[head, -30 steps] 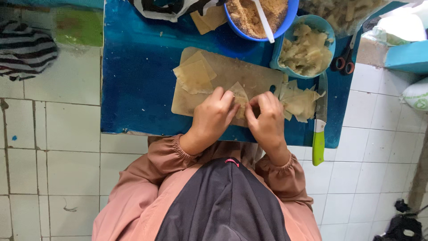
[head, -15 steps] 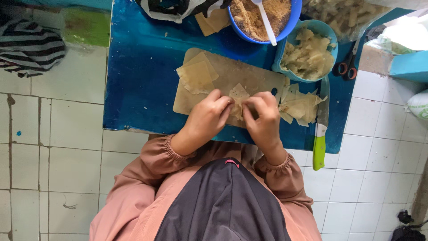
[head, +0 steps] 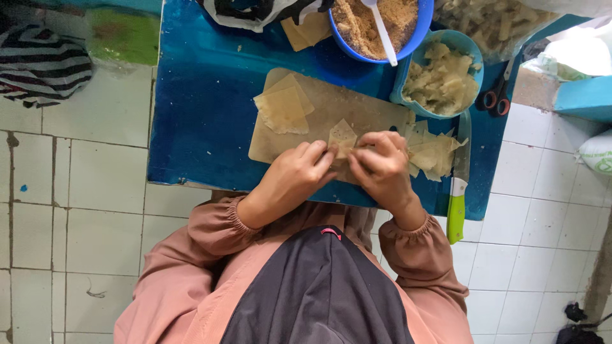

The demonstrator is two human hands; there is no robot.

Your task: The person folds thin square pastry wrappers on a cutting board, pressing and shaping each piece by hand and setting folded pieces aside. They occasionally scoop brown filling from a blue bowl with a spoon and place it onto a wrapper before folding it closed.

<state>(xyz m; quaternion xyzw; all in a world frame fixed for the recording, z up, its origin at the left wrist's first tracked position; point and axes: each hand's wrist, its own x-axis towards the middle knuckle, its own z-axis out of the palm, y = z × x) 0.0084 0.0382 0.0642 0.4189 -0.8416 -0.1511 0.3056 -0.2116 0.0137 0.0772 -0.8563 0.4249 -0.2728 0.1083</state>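
At the far left lies a striped cloth [head: 38, 57] on the tiled floor. On the blue tabletop [head: 204, 127], a wooden board [head: 357, 108] carries a stack of square wrappers [head: 284, 108]. At centre frame, the left hand [head: 293, 175] and right hand [head: 382, 169] pinch one folded wrapper [head: 342, 137] together between their fingertips. Right of them lie folded pieces [head: 433, 153] and a green-handled knife [head: 458, 197].

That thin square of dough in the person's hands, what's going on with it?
A person sits on a tiled floor at a low blue table. Both hands, the left hand and the right hand, pinch a small dough wrapper over a wooden board. More flat wrappers lie on the board. A blue bowl of crumbly filling, a teal bowl of folded pieces and a green-handled knife sit nearby.
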